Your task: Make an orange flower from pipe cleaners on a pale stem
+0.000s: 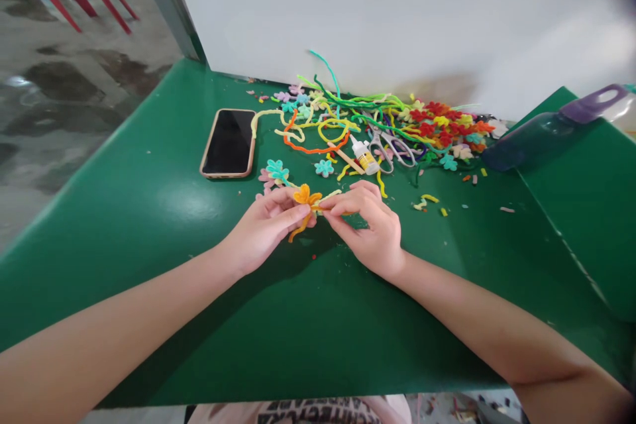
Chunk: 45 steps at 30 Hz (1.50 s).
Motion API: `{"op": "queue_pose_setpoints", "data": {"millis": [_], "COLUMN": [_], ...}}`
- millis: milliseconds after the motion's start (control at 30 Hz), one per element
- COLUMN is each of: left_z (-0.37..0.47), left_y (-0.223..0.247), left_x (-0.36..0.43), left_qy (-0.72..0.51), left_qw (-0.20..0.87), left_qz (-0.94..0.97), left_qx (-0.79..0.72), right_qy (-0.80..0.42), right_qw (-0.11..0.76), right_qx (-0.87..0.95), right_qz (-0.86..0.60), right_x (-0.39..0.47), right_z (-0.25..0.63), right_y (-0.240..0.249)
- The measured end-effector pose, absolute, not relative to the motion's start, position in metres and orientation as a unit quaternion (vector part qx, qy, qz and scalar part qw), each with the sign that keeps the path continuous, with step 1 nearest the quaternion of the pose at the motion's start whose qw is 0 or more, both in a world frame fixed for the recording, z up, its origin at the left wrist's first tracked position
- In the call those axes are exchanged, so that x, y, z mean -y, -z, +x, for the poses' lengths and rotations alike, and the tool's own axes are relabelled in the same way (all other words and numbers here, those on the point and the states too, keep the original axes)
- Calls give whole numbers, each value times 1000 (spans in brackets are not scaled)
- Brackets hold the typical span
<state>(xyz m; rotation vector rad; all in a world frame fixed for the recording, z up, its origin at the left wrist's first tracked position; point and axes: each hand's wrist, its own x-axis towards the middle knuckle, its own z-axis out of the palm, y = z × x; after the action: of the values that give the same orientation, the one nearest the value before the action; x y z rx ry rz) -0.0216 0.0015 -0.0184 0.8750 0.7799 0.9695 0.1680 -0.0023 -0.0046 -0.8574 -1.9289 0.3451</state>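
Note:
An orange pipe-cleaner flower (307,195) is pinched between the thumb and fingers of my left hand (272,222), with a loose orange end hanging below. My right hand (370,222) pinches another part of the same orange pipe cleaner, just right of the petals. Beyond the fingertips lie a teal flower (277,171) and a pink one (267,179), partly behind my left hand. A pale yellow strand shows between my hands. Farther back is a light blue flower (324,167) on the green table (298,331).
A phone (228,144) lies at the left. Behind my hands are a glue bottle (365,156), scissors (387,149), an orange strand (313,148) and a pile of coloured flowers (440,122). A bottle (541,132) lies at the right. A white wall (397,13) bounds the back.

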Motion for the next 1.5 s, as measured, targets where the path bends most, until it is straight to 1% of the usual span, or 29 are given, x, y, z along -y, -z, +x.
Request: {"op": "queue_pose_setpoints", "data": {"millis": [200, 367, 567, 700, 867, 1067, 1200, 1333, 1500], "left_z": [-21, -19, -20, -22, -22, -21, -21, -21, -21], "left_y": [21, 19, 19, 18, 19, 20, 19, 18, 18], "left_x": [-2, -1, -2, -4, -5, -3, -2, -1, -1], "left_qy": [-461, -476, -479, -450, -434, -433, -428, -422, -420], "left_qw": [743, 744, 756, 769, 767, 748, 736, 727, 719], "left_qz": [368, 350, 336, 350, 363, 390, 418, 431, 432], "left_qx": [-317, -312, -295, -288, -302, -318, -318, -328, -347], "right_qy": [-193, -179, -198, -206, -187, -184, -217, -261, -376], "right_qw": [480, 467, 451, 450, 448, 438, 436, 442, 459], "right_qx": [770, 787, 792, 782, 767, 798, 800, 780, 713], "right_qz": [-373, -361, -361, -378, -420, -371, -349, -357, -374], "right_x": [1, -1, -1, 0, 1, 1, 1, 1, 0], "right_z": [166, 164, 165, 166, 166, 167, 168, 167, 166], "right_y": [2, 1, -2, -2, 2, 2, -2, -2, 1]}}
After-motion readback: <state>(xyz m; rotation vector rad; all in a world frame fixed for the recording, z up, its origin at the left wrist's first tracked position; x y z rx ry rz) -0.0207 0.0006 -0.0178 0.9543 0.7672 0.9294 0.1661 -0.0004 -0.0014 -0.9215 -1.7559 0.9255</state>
